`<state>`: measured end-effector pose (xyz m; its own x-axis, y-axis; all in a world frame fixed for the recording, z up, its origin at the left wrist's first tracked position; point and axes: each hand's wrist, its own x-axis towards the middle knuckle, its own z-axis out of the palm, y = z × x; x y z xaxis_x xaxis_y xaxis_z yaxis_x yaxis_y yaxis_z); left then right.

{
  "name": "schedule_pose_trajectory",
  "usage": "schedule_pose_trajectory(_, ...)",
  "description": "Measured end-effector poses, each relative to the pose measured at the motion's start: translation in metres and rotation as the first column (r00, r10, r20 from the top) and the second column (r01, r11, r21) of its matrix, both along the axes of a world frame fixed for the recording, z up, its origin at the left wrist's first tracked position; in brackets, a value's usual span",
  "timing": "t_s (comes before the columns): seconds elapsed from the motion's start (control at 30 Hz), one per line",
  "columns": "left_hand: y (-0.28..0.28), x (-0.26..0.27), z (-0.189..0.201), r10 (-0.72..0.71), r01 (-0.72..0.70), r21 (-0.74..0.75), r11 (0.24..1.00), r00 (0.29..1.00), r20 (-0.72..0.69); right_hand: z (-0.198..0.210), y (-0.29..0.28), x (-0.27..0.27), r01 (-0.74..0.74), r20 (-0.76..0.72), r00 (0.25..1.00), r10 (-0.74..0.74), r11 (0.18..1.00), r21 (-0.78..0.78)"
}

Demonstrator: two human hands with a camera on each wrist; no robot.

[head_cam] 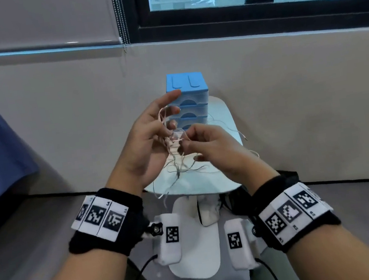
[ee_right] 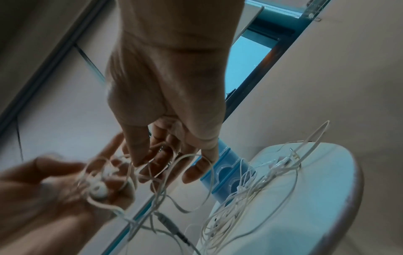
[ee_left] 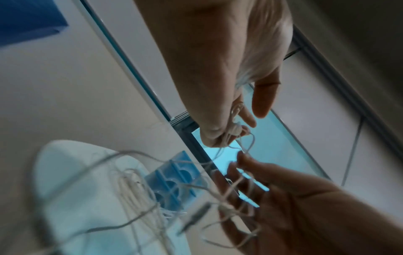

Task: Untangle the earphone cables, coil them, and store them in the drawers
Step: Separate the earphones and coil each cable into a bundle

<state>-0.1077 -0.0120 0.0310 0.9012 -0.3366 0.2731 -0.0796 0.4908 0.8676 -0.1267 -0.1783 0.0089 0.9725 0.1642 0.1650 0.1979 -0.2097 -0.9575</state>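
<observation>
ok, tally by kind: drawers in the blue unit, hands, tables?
drawers: 3
hands: 2, left hand and right hand, both pinching the earphone cables
table: 1
Total: 6

Head view downward, wrist views close upward; all sharing hands [head_cam: 175, 146].
</observation>
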Motion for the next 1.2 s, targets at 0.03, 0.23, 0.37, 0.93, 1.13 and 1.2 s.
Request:
schedule_pose_trajectory(0.03,0.005,-0.004,-0.006,0.004,-0.004,0.011,1.000,1.000,-0.010,0.000,-0.001,-0.003,0.002,0.001,1.000,-0.002,1.000,0.016)
schedule_pose_trajectory(0.23,0.027,-0.025,-0.044,0.026,-0.028,-0.020,0.999,0.994,-0.104,-0.006,0.002,-0.024,0.033,0.000,0.999,-0.033,0.988,0.154)
schedule_pose_trajectory(0.37,0.033,-0.035,-0.075,0.059,-0.033,0.149,0.988,0.982,-0.179,-0.023,-0.001,-0.039,0.105,-0.034,0.994,-0.101,0.977,0.186)
schedule_pose_trajectory(0.93,0.006,-0.038,-0.088,0.065,-0.017,0.514,0.857,0.995,-0.076,-0.053,-0.008,-0.050,0.344,-0.038,0.938,-0.344,0.912,0.226)
schedule_pose_trajectory(1.13,0.012,-0.038,-0.091,-0.029,0.043,0.616,0.786,0.999,-0.033,-0.045,-0.005,-0.038,0.378,-0.094,0.924,-0.371,0.845,0.380)
schedule_pose_trajectory(1.2,0.011,-0.038,-0.094,-0.013,0.038,0.606,0.794,0.999,-0.045,-0.042,-0.002,-0.034,0.356,-0.101,0.933,-0.346,0.844,0.402)
